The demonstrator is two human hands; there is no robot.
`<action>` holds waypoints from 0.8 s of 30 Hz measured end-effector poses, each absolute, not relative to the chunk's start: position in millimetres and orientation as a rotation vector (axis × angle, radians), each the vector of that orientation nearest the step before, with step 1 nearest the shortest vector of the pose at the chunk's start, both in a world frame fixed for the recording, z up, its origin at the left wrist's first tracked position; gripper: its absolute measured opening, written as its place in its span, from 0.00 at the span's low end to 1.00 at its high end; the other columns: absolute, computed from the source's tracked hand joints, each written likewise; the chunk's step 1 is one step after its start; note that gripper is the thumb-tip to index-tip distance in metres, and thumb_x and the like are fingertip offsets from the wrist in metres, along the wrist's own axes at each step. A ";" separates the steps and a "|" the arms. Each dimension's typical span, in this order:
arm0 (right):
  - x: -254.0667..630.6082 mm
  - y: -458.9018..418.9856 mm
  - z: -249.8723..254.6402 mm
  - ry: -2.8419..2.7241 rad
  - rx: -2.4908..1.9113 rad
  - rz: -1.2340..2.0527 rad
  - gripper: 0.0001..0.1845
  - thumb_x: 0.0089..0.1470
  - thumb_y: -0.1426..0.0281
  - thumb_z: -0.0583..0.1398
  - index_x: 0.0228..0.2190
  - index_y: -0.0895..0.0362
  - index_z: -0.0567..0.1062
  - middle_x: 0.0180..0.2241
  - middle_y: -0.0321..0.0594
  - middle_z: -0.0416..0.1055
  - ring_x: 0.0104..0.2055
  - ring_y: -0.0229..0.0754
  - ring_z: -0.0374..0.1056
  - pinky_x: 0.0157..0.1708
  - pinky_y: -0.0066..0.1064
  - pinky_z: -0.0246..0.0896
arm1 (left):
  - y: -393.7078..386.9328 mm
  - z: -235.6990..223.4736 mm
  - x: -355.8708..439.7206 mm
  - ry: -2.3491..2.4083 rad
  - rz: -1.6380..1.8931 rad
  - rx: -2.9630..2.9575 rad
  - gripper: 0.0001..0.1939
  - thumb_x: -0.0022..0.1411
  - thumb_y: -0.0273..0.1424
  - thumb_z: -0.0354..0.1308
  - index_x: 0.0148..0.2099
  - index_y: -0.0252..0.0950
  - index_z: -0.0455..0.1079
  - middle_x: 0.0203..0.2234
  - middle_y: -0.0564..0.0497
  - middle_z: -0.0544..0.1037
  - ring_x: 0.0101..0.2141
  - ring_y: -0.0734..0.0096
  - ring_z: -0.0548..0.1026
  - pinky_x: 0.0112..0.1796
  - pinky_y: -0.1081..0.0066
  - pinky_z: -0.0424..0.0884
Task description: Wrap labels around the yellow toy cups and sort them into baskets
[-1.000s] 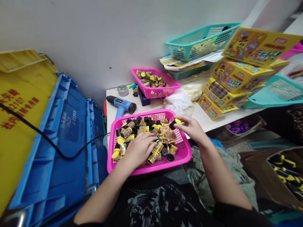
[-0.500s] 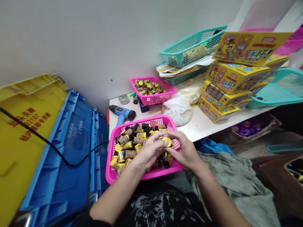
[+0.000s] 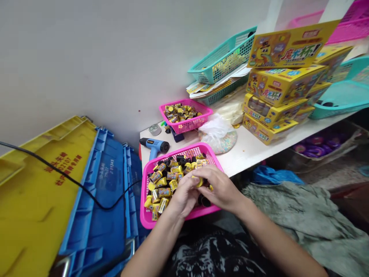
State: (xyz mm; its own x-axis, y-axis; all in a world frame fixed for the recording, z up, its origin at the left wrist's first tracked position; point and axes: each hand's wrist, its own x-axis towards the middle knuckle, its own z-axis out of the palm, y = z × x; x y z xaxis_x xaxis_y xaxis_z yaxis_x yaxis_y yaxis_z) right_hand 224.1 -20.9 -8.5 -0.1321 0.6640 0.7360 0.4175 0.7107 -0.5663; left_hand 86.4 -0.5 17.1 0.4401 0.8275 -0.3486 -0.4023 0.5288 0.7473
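While the left hand [image 3: 183, 197] and the right hand [image 3: 220, 189] are pinching a yellow cap [image 3: 198, 182] over the near pink basket [image 3: 147, 223], their grips are probably meeting to steady it.

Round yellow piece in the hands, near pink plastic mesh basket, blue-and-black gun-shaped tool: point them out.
Round yellow piece [image 3: 198, 182]: head view, on its yellow face.
Near pink plastic mesh basket [image 3: 143, 206]: head view, on its left rim.
Blue-and-black gun-shaped tool [image 3: 156, 144]: head view, on its blue body.
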 end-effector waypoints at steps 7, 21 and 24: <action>219.8 -23.8 0.6 -1.657 -0.985 0.194 0.17 0.52 0.73 0.63 0.45 0.53 0.68 0.40 0.44 0.74 0.44 0.48 0.67 0.44 0.44 0.66 | -9.0 20.9 77.6 0.701 0.784 0.667 0.16 0.58 0.39 0.61 0.44 0.33 0.73 0.37 0.46 0.77 0.40 0.63 0.75 0.44 0.65 0.69; 187.0 -35.9 3.2 -1.540 -1.037 0.565 0.08 0.53 0.76 0.60 0.35 0.53 0.69 0.38 0.42 0.71 0.42 0.44 0.70 0.40 0.37 0.69 | -14.5 -12.6 37.5 0.796 1.292 1.410 0.13 0.59 0.30 0.61 0.47 0.41 0.68 0.45 0.47 0.73 0.49 0.65 0.71 0.53 0.63 0.65; 175.8 -39.7 6.2 -1.552 -1.031 0.565 0.07 0.53 0.76 0.60 0.34 0.54 0.70 0.39 0.43 0.70 0.44 0.45 0.69 0.43 0.39 0.68 | -19.7 -16.9 27.6 0.805 1.313 1.329 0.13 0.59 0.30 0.61 0.47 0.41 0.67 0.44 0.48 0.73 0.48 0.66 0.72 0.52 0.64 0.66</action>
State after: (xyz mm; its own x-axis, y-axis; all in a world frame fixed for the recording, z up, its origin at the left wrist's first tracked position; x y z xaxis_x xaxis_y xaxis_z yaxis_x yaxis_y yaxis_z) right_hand 175.8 -39.7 6.2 0.0161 0.8473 0.5308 0.3072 0.5010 -0.8091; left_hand 27.6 -19.7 -16.9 0.1702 0.9516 0.2561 -0.2035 -0.2203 0.9540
